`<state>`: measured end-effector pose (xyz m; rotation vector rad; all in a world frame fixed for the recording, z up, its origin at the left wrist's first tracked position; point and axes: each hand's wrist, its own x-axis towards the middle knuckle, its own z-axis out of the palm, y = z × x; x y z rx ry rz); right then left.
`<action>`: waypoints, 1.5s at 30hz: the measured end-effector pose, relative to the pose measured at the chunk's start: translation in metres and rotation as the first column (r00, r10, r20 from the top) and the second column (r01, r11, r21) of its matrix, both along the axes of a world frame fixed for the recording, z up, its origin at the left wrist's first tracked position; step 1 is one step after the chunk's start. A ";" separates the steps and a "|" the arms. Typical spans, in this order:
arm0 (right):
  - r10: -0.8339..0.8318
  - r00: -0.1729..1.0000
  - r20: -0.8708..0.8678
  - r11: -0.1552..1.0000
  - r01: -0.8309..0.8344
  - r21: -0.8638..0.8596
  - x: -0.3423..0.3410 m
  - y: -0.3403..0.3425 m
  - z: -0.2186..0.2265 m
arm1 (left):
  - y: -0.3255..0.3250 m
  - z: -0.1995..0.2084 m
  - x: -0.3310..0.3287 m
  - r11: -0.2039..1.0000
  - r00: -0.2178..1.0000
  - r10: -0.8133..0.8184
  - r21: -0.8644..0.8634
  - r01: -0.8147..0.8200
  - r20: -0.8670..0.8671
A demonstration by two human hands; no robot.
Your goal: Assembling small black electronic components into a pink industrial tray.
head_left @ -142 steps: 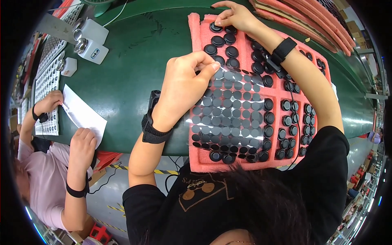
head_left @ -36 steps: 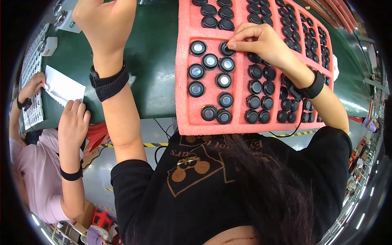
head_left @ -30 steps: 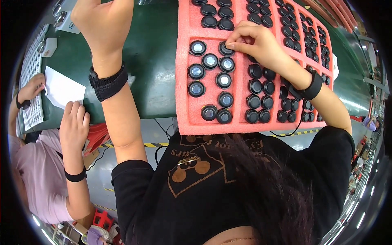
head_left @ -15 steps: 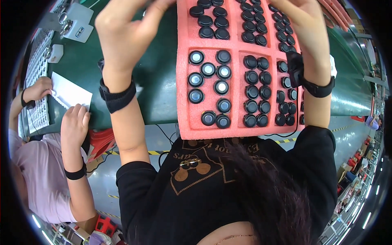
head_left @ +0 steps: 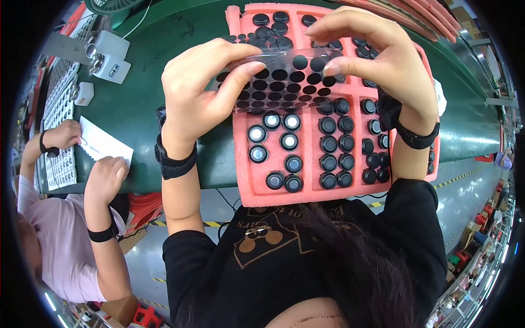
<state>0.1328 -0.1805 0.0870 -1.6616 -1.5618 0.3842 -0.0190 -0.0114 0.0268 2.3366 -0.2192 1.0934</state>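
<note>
Fingers of the left hand (head_left: 199,90) pinch the left end of a clear film sheet dotted with black round stickers (head_left: 284,82), thumb laid across its upper face and the other fingers curled underneath. Opposite, the right hand (head_left: 383,60) clamps the right end of the same sheet between thumb and fingertips, the remaining fingers arched above it. The sheet spans the gap between the two hands, held raised over the far half of a pink foam tray (head_left: 306,188) that lies on a green work table (head_left: 136,115). Below the sheet, the tray's pockets hold black round caps (head_left: 333,147), some with shiny centres showing in the left column (head_left: 273,150). Both wrists wear black bands.

At the left, a co-worker in a pink top rests one hand (head_left: 106,175) on a white paper sheet (head_left: 104,145) and the other hand (head_left: 63,134) by a white perforated tray (head_left: 57,109). Small white boxes (head_left: 109,57) stand farther back on the table.
</note>
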 end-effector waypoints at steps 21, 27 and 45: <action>-0.059 0.994 0.096 0.996 0.052 0.073 0.003 0.025 -0.050 | -0.005 -0.019 0.001 0.908 0.902 0.075 -0.345 -0.239 -0.425; -0.189 0.981 -0.036 0.980 0.191 0.055 0.002 0.024 -0.051 | -0.003 -0.027 0.006 0.841 0.899 -0.061 -0.507 -0.188 -0.434; 0.282 0.903 0.325 0.469 -0.425 0.774 0.028 0.062 -0.090 | -0.002 -0.029 0.009 0.707 0.879 -0.055 -0.640 -0.301 -0.474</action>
